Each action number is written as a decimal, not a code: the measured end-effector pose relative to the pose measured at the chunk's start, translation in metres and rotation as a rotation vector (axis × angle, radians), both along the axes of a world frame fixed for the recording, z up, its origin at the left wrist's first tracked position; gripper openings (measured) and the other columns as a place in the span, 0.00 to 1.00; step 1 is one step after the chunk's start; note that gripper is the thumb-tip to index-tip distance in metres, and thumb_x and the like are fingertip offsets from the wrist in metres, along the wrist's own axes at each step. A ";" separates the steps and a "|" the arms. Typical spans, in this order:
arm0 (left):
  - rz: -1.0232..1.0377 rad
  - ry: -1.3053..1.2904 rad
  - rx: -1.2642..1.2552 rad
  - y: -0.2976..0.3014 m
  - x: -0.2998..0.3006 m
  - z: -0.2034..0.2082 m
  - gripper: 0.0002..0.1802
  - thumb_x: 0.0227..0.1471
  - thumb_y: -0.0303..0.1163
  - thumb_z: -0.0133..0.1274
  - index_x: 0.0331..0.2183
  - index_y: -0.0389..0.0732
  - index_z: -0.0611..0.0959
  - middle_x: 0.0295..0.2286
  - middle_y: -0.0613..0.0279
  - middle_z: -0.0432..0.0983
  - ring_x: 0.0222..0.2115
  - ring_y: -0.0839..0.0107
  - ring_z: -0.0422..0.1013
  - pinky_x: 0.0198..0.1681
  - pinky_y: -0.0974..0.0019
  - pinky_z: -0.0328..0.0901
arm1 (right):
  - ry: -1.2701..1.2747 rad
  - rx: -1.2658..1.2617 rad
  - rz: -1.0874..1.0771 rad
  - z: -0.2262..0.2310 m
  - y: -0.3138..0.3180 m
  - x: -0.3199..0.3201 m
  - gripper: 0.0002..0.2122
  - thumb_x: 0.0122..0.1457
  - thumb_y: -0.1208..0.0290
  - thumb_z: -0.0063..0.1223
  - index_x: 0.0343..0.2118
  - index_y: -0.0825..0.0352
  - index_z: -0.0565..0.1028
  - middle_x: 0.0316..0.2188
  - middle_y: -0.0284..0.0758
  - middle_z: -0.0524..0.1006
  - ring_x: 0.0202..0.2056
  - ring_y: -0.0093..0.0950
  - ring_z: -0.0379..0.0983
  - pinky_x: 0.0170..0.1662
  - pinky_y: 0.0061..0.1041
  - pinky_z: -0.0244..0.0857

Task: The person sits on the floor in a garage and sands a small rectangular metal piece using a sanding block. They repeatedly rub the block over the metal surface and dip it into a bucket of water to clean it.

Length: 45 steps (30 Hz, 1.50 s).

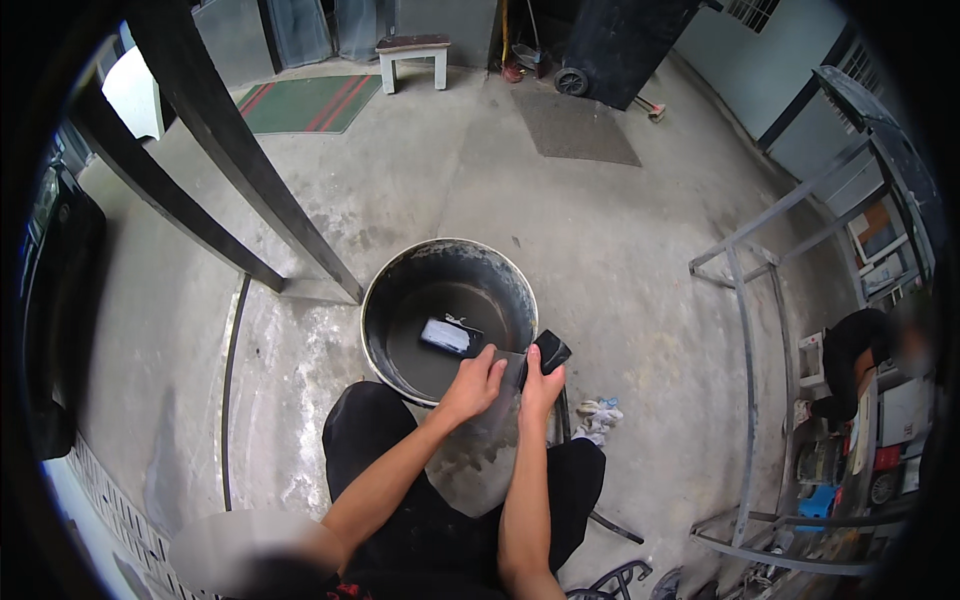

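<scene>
Over the near rim of a round black tub [372, 352], my left hand [477, 385] is closed, its fingers pinching the edge of a clear plastic sheet or bag [508, 395]. My right hand [541, 385] is wrapped round a small black block-shaped object [553, 352], just outside the tub's right rim; its exact kind does not show. The clear plastic spans the gap between both hands and hangs toward my knees. Inside the tub, in grey murky liquid or on the grey bottom, lies a flat white-topped object with dark edges [450, 337].
Crumpled whitish gloves or rags [598, 420] lie right of my knee. Dark metal posts [230, 160] stand left of the tub, a metal frame [745, 400] right. Farther back are a stool [413, 48], mats and a wheeled bin [625, 50]. Another person [850, 360] bends at far right.
</scene>
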<state>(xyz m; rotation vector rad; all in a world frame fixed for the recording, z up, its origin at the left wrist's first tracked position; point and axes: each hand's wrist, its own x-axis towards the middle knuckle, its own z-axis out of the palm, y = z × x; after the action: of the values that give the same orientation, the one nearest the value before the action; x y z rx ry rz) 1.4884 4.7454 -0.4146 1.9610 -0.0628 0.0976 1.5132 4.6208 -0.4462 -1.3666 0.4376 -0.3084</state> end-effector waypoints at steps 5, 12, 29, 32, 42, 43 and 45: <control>0.007 0.037 0.010 0.004 -0.001 -0.001 0.13 0.60 0.33 0.50 0.38 0.30 0.72 0.23 0.35 0.73 0.29 0.37 0.72 0.29 0.48 0.65 | 0.137 0.241 0.072 -0.001 -0.009 0.007 0.10 0.60 0.67 0.61 0.30 0.65 0.72 0.23 0.27 0.72 0.19 0.19 0.66 0.19 0.23 0.59; -0.062 -0.027 -0.189 0.021 -0.004 0.055 0.14 0.60 0.33 0.52 0.43 0.34 0.78 0.26 0.51 0.77 0.26 0.61 0.73 0.33 0.63 0.67 | 0.198 0.647 -0.009 -0.028 -0.055 -0.020 0.08 0.61 0.69 0.58 0.31 0.65 0.71 0.22 0.29 0.70 0.20 0.20 0.63 0.21 0.22 0.57; -0.250 -0.347 0.695 0.024 -0.066 0.025 0.25 0.49 0.29 0.56 0.52 0.45 0.78 0.48 0.60 0.74 0.52 0.61 0.66 0.59 0.51 0.56 | 0.087 0.706 0.197 0.015 -0.031 -0.086 0.10 0.64 0.70 0.54 0.45 0.66 0.74 0.41 0.32 0.78 0.41 0.27 0.75 0.46 0.26 0.69; -0.243 -0.416 0.667 0.015 -0.055 0.024 0.27 0.49 0.27 0.55 0.53 0.40 0.76 0.50 0.54 0.72 0.53 0.57 0.66 0.57 0.52 0.60 | -0.060 0.561 0.207 0.001 -0.017 -0.090 0.09 0.65 0.73 0.52 0.46 0.66 0.74 0.40 0.30 0.77 0.42 0.23 0.74 0.46 0.23 0.68; -0.261 -0.369 0.619 0.018 -0.051 -0.013 0.28 0.47 0.23 0.52 0.52 0.31 0.71 0.48 0.45 0.74 0.48 0.52 0.73 0.49 0.58 0.71 | -0.050 0.367 0.091 -0.011 0.012 -0.052 0.06 0.63 0.69 0.57 0.35 0.64 0.73 0.28 0.25 0.76 0.25 0.16 0.70 0.21 0.20 0.60; -0.256 -0.385 0.625 0.018 -0.050 -0.014 0.28 0.47 0.23 0.52 0.52 0.30 0.71 0.49 0.44 0.74 0.49 0.52 0.73 0.50 0.58 0.71 | -0.050 0.364 0.104 -0.009 0.012 -0.053 0.06 0.62 0.69 0.57 0.37 0.64 0.74 0.29 0.25 0.76 0.24 0.16 0.70 0.19 0.21 0.59; -0.242 -0.486 0.666 0.020 -0.053 -0.015 0.28 0.46 0.22 0.51 0.52 0.30 0.71 0.49 0.44 0.74 0.49 0.51 0.72 0.51 0.57 0.70 | -0.091 0.253 0.143 -0.010 0.017 -0.073 0.07 0.62 0.70 0.57 0.40 0.65 0.74 0.32 0.26 0.77 0.28 0.17 0.71 0.25 0.20 0.63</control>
<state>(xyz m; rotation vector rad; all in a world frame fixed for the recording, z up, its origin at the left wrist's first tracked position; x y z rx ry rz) 1.4352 4.7658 -0.4293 2.5273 -0.7291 0.4378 1.4406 4.6382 -0.4567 -1.1252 0.2909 -0.1890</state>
